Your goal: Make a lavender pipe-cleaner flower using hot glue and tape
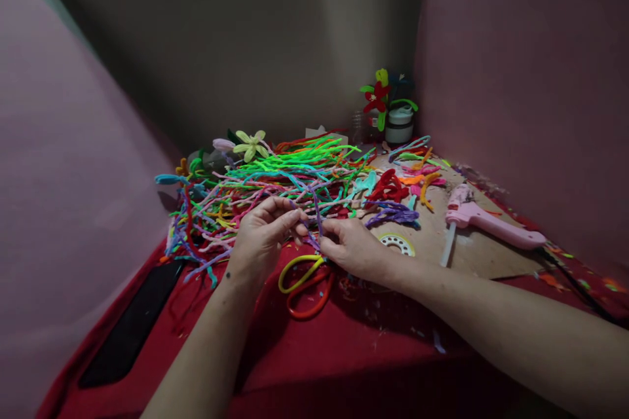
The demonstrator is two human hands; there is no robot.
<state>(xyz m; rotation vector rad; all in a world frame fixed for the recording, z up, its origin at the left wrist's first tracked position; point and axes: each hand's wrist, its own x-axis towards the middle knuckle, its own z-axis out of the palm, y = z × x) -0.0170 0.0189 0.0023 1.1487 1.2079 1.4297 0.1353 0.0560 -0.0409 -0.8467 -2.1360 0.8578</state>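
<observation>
Currently, the person's L hand (pixel 268 229) and R hand (pixel 356 249) work close together over the desk (pixel 295 357), each grip closed w/ fingertips pinching the purple fuzzy stem (pixel 317 209). Said stem stands partly upright btwn. them, in front of the multicol. stem pile (pixel 314 158). Loop handles (pixel 305 316), red & yellow, lie just below the hands. Pink glue gun (pixel 496 226) rests on the R side; dark flat slab (pixel 132 324), poss. phone, on the L.
</observation>
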